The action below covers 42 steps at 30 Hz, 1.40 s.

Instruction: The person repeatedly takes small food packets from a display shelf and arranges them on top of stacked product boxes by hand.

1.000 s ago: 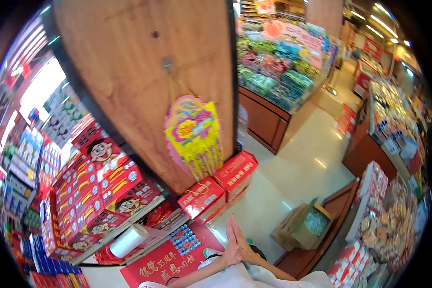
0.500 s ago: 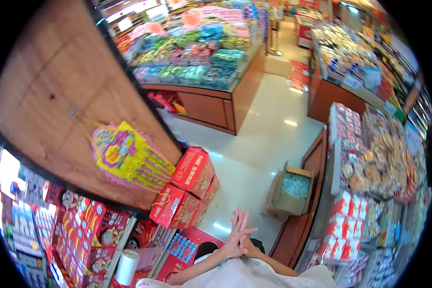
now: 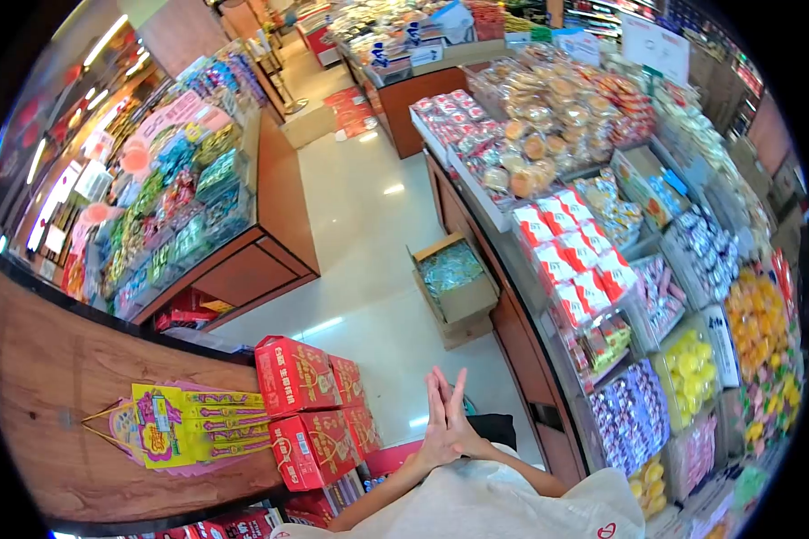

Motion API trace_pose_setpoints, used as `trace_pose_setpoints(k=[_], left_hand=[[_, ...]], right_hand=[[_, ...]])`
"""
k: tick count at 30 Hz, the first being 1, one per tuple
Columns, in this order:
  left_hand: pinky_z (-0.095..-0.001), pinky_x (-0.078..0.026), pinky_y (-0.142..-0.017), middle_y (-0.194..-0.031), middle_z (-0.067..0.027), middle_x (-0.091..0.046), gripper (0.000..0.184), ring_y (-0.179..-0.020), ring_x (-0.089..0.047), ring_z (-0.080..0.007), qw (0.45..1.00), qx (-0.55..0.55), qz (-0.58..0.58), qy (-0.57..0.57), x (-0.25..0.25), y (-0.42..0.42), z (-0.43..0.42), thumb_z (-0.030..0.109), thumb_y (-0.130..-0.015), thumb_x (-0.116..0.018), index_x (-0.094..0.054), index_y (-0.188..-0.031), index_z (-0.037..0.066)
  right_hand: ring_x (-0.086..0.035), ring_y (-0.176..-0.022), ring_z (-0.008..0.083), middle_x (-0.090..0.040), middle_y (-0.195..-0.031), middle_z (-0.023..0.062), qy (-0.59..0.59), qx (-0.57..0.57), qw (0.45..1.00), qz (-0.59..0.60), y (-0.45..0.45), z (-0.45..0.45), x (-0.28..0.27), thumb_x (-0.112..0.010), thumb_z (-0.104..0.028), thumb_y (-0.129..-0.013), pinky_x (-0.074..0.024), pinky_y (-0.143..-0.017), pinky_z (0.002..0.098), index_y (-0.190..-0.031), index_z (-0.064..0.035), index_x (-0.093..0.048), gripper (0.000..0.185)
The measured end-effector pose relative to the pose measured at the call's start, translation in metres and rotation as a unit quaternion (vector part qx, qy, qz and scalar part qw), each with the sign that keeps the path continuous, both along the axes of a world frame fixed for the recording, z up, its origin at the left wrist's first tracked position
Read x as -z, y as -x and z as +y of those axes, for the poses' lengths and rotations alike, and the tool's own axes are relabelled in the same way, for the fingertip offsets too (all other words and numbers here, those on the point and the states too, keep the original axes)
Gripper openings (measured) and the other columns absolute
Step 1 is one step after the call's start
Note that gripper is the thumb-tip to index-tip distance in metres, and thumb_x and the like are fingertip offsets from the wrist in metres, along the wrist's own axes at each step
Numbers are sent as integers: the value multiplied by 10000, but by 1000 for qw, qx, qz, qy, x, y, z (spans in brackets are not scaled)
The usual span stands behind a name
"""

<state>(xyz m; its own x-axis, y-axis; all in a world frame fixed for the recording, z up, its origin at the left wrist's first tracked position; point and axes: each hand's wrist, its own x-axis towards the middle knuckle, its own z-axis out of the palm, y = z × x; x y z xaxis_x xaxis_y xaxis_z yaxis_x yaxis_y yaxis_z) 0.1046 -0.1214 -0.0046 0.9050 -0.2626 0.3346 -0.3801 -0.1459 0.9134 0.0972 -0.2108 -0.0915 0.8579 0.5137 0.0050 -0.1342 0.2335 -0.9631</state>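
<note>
My left hand (image 3: 434, 438) and my right hand (image 3: 462, 435) meet in front of my body, palms and fingers touching. Several fingers are stretched out and point up and away from me. Nothing shows between them, though the palms are hidden. Left of the hands stand stacked red gift boxes (image 3: 310, 447) with cord handles. Beyond them on the floor is an open cardboard box (image 3: 475, 301) holding small shiny blue-green packets (image 3: 458, 268). To the right, red-and-white packs (image 3: 573, 256) lie on the edge of a display.
Bins of wrapped sweets and snacks (image 3: 548, 135) run along the right counter. Another wooden counter (image 3: 279, 211) piled with packets stands at the left. A tiled aisle (image 3: 346, 216) runs between them. A yellow-and-pink hanging card (image 3: 184, 427) is on the wooden panel (image 3: 54, 377).
My view has swung to the right, bringing more of the right-hand bins in. The hands stay together, the fingers now straighter and closer than in the earlier, more spread and crossed pose.
</note>
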Motion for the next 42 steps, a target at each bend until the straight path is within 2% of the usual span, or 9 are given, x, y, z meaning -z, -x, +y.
trace_pose_setpoints(k=[6,7,16,23,26,27,33,40,42], left_hand=[[-496,-182,-1166,-1598,-213,141,1157,-1494,-2,-375,994,-3,-4,108,8,38,-13,556,-832,-664,166,-1485,83],[-492,-187,-1167,-1597,-211,153,1222,-1495,-4,-373,993,-1,-3,120,11,43,-15,544,-830,-682,227,-1508,89],[-499,-196,-1163,-1596,-215,145,1264,-1491,-22,-386,995,-34,42,84,34,76,-18,591,-803,-690,239,-1503,94],[-504,-203,-1161,-1596,-217,138,1298,-1488,-36,-396,995,-34,72,64,58,79,-33,627,-783,-696,248,-1499,98],[-503,-207,-1160,-1598,-219,126,1315,-1488,-40,-397,996,-34,44,66,54,61,-36,630,-772,-707,254,-1497,101],[-501,-209,-1160,-1598,-220,120,1321,-1488,-42,-397,997,-33,32,68,53,53,-37,629,-767,-712,256,-1496,103],[-506,-220,-1155,-1595,-241,68,1233,-1480,-66,-415,992,-43,21,119,39,6,-58,605,-757,-730,102,-1503,83],[-513,-230,-1148,-1584,-272,26,1121,-1468,-91,-442,995,96,-8,38,19,-90,-92,571,-747,-750,-80,-1489,66],[-516,-233,-1146,-1581,-281,15,1091,-1464,-98,-449,989,147,-13,11,17,-115,-104,562,-744,-756,-131,-1486,61]], right_hand=[[-188,-1445,378,-32,-1595,206,-55,152,985,-67,17,-6,-97,-723,-384,-845,-256,-1134,530,-1492,-151,281,1217],[-202,-1442,367,-63,-1591,198,-77,168,981,-58,20,-3,-95,-771,-195,-770,-270,-1130,516,-1514,-143,232,1250],[-130,-1473,386,-59,-1603,215,111,44,985,-125,31,-25,-83,-721,-238,-822,-267,-1119,502,-1061,-27,-721,319],[-136,-1473,393,-110,-1594,243,111,59,990,-58,34,-45,-73,-718,-236,-806,-176,-1156,505,-1150,-35,-664,402],[-195,-1460,353,-111,-1597,228,120,80,982,-122,18,-50,-66,-735,-223,-802,-244,-1138,468,-1443,-47,-423,734],[-265,-1432,321,-122,-1597,211,102,33,994,-34,13,-53,-70,-754,-196,-790,-324,-1099,438,-1560,-72,-15,1074],[-325,-1383,361,-115,-1576,247,65,100,993,-16,-28,-60,-80,-823,-186,-745,-352,-1085,484,-1455,-95,328,1355],[-364,-1336,335,-134,-1570,171,45,195,973,-113,-103,-97,-71,-864,-221,-689,-411,-1035,440,-1429,-128,381,1451],[-331,-1360,354,-112,-1575,179,61,212,969,-113,-124,-113,-77,-848,-289,-701,-375,-1063,462,-1524,-87,133,1296]])
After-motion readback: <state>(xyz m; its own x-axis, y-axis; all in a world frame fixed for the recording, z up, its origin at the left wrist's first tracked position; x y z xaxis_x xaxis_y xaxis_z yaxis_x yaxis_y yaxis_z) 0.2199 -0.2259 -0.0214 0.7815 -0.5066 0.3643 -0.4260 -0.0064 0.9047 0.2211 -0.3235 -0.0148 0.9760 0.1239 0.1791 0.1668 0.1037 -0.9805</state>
